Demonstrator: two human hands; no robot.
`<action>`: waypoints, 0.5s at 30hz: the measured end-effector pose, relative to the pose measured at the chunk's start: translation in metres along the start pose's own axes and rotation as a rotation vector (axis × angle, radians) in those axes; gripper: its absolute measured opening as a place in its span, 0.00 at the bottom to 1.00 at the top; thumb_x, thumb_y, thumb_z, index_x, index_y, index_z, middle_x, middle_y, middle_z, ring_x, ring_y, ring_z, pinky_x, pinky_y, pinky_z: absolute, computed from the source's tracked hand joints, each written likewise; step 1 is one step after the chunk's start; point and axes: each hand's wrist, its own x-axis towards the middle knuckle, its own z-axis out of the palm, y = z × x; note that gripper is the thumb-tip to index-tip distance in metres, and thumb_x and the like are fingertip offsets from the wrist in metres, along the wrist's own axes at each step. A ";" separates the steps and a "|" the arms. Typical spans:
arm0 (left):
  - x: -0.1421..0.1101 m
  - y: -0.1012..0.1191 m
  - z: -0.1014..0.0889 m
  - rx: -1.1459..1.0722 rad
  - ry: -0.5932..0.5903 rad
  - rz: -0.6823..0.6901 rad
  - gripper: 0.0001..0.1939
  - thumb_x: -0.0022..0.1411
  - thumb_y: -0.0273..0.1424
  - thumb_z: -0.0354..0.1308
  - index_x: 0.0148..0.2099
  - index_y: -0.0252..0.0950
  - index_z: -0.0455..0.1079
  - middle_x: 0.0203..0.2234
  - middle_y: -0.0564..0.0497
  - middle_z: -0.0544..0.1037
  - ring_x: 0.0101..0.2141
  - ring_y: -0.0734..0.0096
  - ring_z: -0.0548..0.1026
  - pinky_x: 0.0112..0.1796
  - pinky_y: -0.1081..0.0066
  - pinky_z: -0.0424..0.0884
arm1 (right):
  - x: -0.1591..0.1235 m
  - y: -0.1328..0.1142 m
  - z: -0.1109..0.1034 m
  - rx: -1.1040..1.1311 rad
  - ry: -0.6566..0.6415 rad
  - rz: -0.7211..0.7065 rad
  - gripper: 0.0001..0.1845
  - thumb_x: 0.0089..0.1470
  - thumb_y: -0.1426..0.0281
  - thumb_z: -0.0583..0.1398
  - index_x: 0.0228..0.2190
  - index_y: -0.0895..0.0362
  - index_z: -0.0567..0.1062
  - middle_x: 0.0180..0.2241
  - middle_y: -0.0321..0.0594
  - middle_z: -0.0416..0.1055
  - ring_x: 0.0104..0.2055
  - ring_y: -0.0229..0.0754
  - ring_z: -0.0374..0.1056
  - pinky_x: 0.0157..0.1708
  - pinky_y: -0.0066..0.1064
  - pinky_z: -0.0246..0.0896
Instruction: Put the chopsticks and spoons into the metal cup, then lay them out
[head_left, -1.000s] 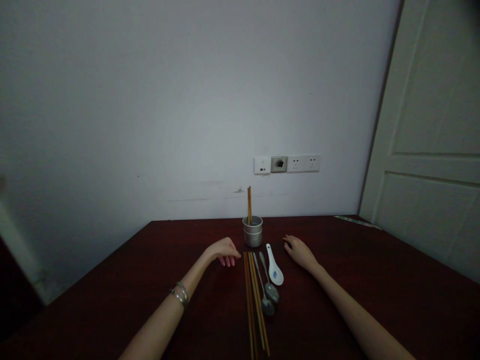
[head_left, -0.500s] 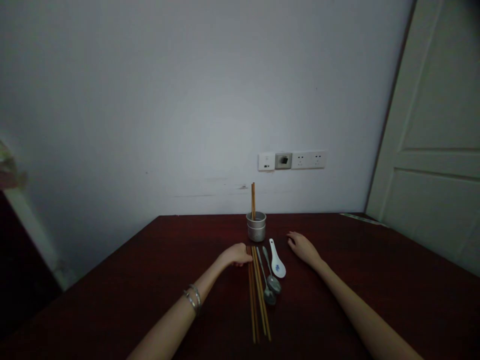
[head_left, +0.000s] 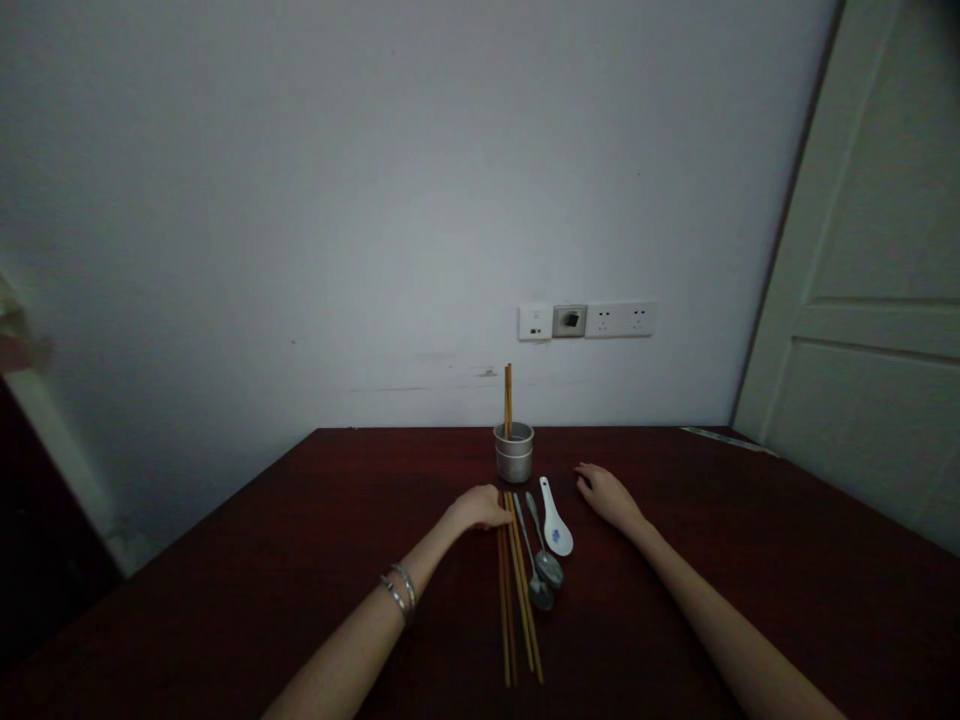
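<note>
My left hand (head_left: 478, 507) lies on the dark red table (head_left: 300, 560) with its fingers curled down onto the far ends of several wooden chopsticks (head_left: 516, 600) that lie flat, pointing toward me. Right of them lie two metal spoons (head_left: 541, 575) and a white ceramic spoon (head_left: 557, 527) with a blue mark. My right hand (head_left: 606, 494) rests flat on the table just right of the white spoon, fingers stretched, holding nothing. Behind the cutlery a small metal cup (head_left: 514, 453) holds a pair of upright chopsticks (head_left: 508, 398).
A white wall with a row of sockets (head_left: 586, 320) stands behind the table. A white door (head_left: 877, 330) is at the right. A thin pale strip (head_left: 724, 438) lies at the table's far right corner.
My left hand slid right, from beside the lying chopsticks onto their far ends. The right hand stayed put. The camera shifted slightly.
</note>
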 end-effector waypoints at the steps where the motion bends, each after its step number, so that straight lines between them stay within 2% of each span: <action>1: -0.001 0.002 -0.001 0.014 0.012 -0.004 0.13 0.48 0.36 0.51 0.22 0.31 0.68 0.15 0.49 0.70 0.18 0.71 0.69 0.21 0.74 0.65 | 0.000 0.000 0.000 0.000 0.000 0.002 0.21 0.51 0.70 0.49 0.44 0.66 0.70 0.49 0.52 0.65 0.53 0.47 0.58 0.53 0.35 0.50; 5: 0.000 0.005 0.001 0.060 0.073 -0.028 0.14 0.46 0.37 0.53 0.29 0.32 0.72 0.23 0.45 0.76 0.27 0.64 0.74 0.25 0.73 0.67 | -0.001 -0.003 -0.002 0.021 -0.005 0.001 0.21 0.51 0.70 0.49 0.44 0.64 0.70 0.49 0.51 0.65 0.53 0.46 0.58 0.54 0.35 0.49; 9: 0.005 0.004 0.008 0.086 0.148 -0.050 0.19 0.45 0.40 0.53 0.35 0.33 0.72 0.32 0.41 0.76 0.33 0.59 0.74 0.29 0.71 0.68 | -0.001 -0.003 -0.003 0.034 -0.005 0.014 0.20 0.51 0.71 0.50 0.44 0.63 0.71 0.49 0.49 0.65 0.54 0.45 0.57 0.54 0.35 0.48; 15: 0.003 0.004 0.014 0.086 0.198 -0.066 0.19 0.47 0.39 0.53 0.38 0.33 0.72 0.34 0.40 0.76 0.35 0.58 0.74 0.30 0.71 0.69 | 0.000 -0.001 0.000 0.034 0.004 0.002 0.20 0.51 0.71 0.49 0.44 0.65 0.71 0.49 0.52 0.65 0.54 0.46 0.57 0.54 0.35 0.48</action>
